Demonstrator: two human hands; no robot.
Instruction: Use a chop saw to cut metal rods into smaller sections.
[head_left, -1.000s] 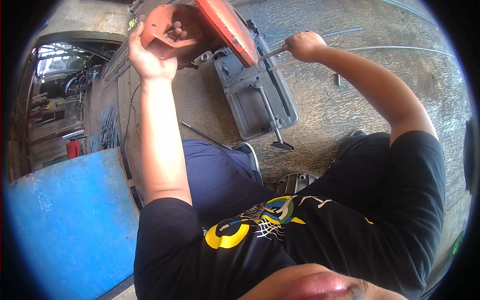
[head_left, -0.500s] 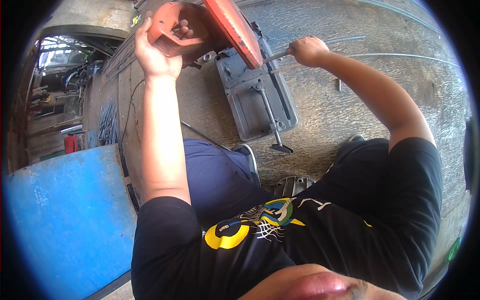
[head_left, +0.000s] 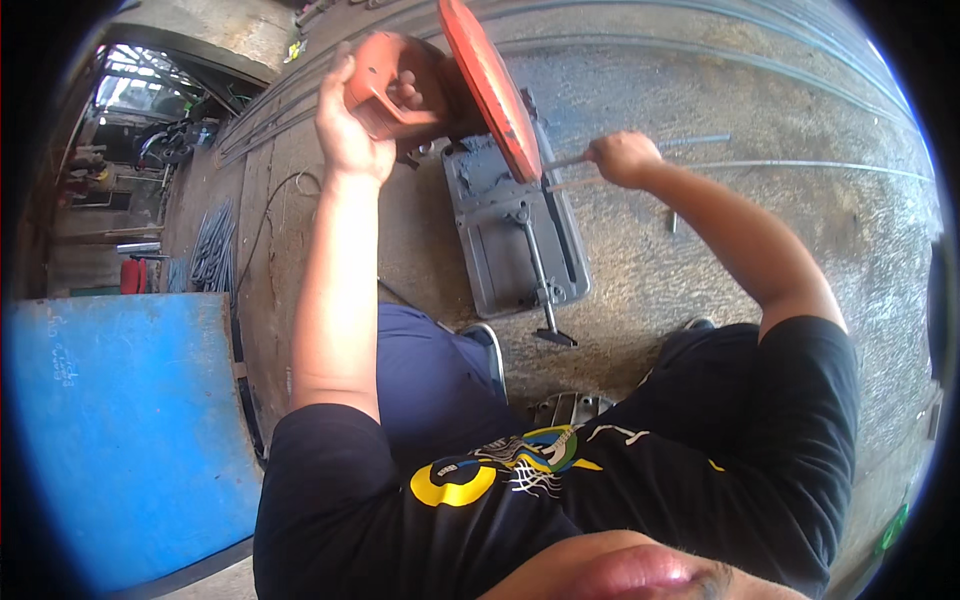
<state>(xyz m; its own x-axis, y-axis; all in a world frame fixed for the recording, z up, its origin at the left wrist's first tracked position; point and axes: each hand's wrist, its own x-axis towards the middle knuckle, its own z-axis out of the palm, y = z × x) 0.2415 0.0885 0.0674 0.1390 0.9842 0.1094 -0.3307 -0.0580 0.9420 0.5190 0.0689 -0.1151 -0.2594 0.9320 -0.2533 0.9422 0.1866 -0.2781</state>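
My left hand [head_left: 352,135] is wrapped round the orange loop handle of a chop saw [head_left: 388,48], fingertips showing through its opening. The saw's orange blade guard [head_left: 490,90] slants down over its grey metal base [head_left: 482,285]; the guard hides the blade. On the base lies a clamp screw with a crank end [head_left: 537,268]. To the right of the guard, my right hand [head_left: 622,158] is closed round a thin metal rod [head_left: 698,140], whose left end reaches the guard's lower tip. What the rod's end touches there is hidden.
A long thin rod [head_left: 800,167] lies on the worn floor to the right, near a short cut piece [head_left: 675,222]. At left are a blue panel [head_left: 130,420], a bundle of rods [head_left: 213,250] and a dark cable [head_left: 262,225]. A ribbed metal part [head_left: 570,408] sits between my legs.
The whole view has shifted, so the saw sits lower in it. My left hand and the saw handle have moved right relative to the base. Both hands keep their holds.
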